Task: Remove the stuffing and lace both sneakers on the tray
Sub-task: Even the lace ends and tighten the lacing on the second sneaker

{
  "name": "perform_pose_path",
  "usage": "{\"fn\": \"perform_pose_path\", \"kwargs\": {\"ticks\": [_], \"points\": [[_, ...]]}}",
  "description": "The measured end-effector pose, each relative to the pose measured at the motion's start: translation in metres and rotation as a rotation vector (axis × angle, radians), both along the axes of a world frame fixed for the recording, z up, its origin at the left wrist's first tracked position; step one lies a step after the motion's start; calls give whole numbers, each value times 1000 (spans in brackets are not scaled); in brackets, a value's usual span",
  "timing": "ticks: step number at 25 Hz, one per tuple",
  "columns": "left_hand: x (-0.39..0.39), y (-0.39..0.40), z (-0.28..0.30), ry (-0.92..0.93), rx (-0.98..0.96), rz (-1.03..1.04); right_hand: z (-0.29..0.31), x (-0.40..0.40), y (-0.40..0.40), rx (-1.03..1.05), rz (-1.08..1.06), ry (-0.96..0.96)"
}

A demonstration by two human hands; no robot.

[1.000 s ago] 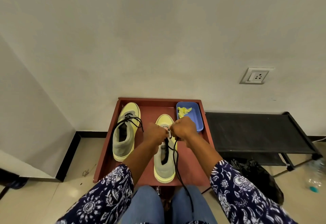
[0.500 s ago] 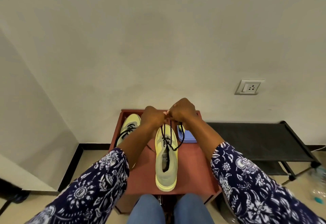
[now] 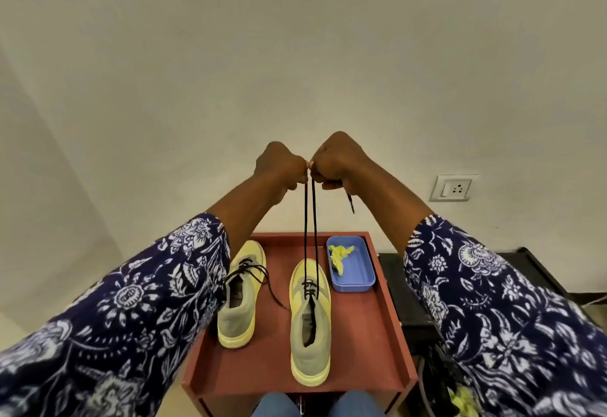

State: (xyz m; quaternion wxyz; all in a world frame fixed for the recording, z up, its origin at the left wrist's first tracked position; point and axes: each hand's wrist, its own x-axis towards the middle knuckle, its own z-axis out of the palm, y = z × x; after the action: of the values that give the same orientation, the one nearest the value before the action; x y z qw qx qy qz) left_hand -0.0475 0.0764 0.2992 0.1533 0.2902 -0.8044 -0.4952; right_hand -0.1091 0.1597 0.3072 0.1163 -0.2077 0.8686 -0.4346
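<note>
Laces first: both ends of the black lace (image 3: 310,219) run straight up from the right sneaker (image 3: 310,318) to the person's two fists, taut and close together, which reads to me as evening the ends and drawing slack through the lowest eyelets before threading higher. The left hand (image 3: 279,167) and the right hand (image 3: 338,162) meet knuckle to knuckle, raised well above the tray, each with fingers curled and pinching one strand; a short frayed tail (image 3: 350,203) hangs from under the right fist. Both forearms reach out and upward from patterned navy sleeves (image 3: 147,301), elbows spread wide, wrists turned inward so the pinches nearly touch.

Below, the right sneaker sits toe-away near the middle of the red tray (image 3: 377,351), laced only at the front few eyelets as far as I can see. The left sneaker (image 3: 241,295) stands just beside it, partly behind the left sleeve, its lace already crossed with loose ends trailing on the tray floor. At the tray's far right corner a blue tub (image 3: 359,280) holds a crumpled yellow wad (image 3: 340,257), likely the stuffing already pulled out. My guess is the rest of the right sneaker's lacing remains.
</note>
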Motion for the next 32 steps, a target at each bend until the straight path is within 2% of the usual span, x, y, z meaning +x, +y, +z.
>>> {"fn": "perform_pose_path", "kwargs": {"ticks": [7, 12, 14, 19, 22, 25, 32], "points": [[3, -6, 41, 41, -224, -16, 60, 7, 7, 75, 85, 188], [14, -3, 58, 113, -396, -19, 72, 12, 10, 75, 59, 372], [16, -1, 58, 182, -358, 0, 70, 13, 9, 59, 58, 450], [17, 6, 54, 349, -60, 72, 64, 18, 14, -59, 26, 523], [17, 9, 54, 417, -36, 79, 60, 15, 15, -199, -88, 395], [18, 10, 57, 434, -19, 58, 61, 16, 21, -291, -115, 310], [14, 9, 62, 416, -6, 46, 65, 15, 24, -303, -56, 334]]}}
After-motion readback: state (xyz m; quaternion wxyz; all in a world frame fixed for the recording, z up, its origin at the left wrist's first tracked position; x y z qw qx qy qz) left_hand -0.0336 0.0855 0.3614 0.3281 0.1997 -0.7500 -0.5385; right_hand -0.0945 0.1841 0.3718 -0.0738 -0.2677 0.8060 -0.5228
